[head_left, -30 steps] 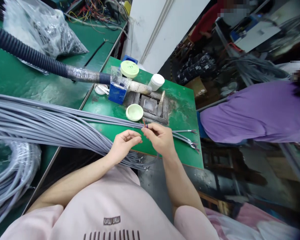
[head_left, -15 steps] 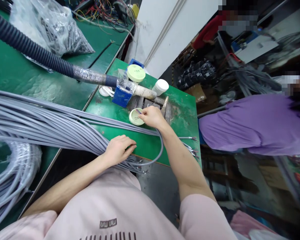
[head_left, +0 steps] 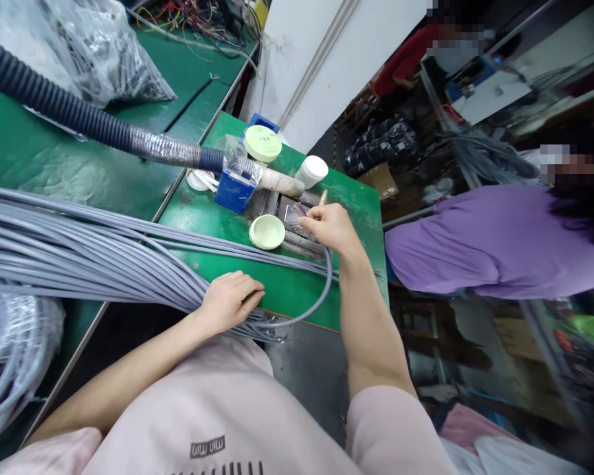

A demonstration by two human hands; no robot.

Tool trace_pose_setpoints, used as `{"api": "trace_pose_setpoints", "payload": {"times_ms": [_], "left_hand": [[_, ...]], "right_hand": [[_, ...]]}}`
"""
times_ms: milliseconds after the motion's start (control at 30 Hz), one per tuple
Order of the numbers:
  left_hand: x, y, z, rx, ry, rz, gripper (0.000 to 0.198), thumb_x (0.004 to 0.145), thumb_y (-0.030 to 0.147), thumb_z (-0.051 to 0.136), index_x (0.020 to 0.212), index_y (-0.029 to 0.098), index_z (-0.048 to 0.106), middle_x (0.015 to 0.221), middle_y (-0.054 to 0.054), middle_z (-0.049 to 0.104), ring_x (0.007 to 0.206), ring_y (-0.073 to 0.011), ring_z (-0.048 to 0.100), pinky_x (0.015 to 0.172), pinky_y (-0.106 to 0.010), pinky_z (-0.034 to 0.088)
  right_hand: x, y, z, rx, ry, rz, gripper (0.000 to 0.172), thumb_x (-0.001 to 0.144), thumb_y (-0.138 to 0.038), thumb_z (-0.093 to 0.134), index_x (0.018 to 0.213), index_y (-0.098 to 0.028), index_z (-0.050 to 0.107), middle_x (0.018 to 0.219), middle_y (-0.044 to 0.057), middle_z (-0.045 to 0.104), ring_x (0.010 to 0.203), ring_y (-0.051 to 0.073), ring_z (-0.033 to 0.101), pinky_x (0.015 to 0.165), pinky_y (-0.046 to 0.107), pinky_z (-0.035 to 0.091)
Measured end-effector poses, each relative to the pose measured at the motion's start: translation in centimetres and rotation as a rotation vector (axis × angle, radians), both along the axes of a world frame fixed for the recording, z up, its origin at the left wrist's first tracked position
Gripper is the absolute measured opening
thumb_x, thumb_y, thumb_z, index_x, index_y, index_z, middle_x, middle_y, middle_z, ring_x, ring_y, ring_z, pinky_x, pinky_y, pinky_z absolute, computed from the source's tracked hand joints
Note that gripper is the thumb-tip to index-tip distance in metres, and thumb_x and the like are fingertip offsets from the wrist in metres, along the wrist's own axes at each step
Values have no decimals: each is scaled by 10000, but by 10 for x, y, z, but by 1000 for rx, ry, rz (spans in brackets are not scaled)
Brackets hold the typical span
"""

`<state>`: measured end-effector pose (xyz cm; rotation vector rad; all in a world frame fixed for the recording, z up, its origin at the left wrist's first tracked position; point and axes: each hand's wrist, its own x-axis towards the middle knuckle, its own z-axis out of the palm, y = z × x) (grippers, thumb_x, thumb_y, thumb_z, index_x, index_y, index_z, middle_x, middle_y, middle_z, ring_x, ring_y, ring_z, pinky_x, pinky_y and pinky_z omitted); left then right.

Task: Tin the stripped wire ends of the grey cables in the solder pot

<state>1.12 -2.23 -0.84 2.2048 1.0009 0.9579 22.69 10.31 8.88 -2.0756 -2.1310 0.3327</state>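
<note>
My right hand (head_left: 332, 227) is closed on the end of a grey cable (head_left: 321, 300). Its thin bared wires point left over a square metal recess (head_left: 293, 214) in a stained, dark block; whether they touch the metal I cannot tell. From that hand the cable loops down and back toward the bundle. My left hand (head_left: 231, 300) lies over the thick bundle of grey cables (head_left: 143, 264), thumb apart from the loosely bent fingers. Just left of the recess sits a shallow pale-green cup (head_left: 268, 232). Several stripped cable ends (head_left: 277, 336) stick out below my left hand.
A ribbed black hose (head_left: 69, 112) crosses to a pale pipe over a blue box (head_left: 235, 191). Behind stand a white tub (head_left: 313, 171) and a round green-lidded container (head_left: 262, 143). A wrapped cable coil (head_left: 24, 343) lies left. A person in purple (head_left: 475, 244) is at right.
My right hand has moved right with the cable end, from over the pale-green cup to the square metal recess. My left hand stays on the bundle. The whole view has shifted slightly.
</note>
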Motion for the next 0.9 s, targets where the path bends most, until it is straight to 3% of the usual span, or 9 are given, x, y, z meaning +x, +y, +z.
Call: {"api": "trace_pose_setpoints", "payload": {"times_ms": [133,267,700,900], "left_hand": [[1,0,0,14,9,-1,224,929,289,467,918,179,663,796,-52,712,711,-158,597,688,-295,446],[2,1,0,36,29,6,221,926,290,475,908,185,668,789,-50,712,696,-157,593,679,-289,446],[3,2,1,62,45,4,200,923,274,484,903,184,661,772,-40,706,682,-155,585,657,-282,428],[3,2,-2,86,43,3,186,924,271,490,899,181,650,767,-29,700,677,-150,583,650,-278,427]], "right_hand": [[27,15,-14,-2,1,-140,229,727,-281,602,563,-132,657,551,26,612,584,147,576,576,238,393],[35,26,-27,-48,-36,-194,210,735,-266,601,598,-134,692,561,38,633,613,161,616,616,240,431],[41,42,-42,-121,-81,-208,189,730,-247,608,638,-126,719,522,54,626,573,165,614,652,264,443],[42,39,-36,-97,-45,-213,208,733,-263,606,608,-126,700,538,39,630,607,161,625,663,249,452]]}}
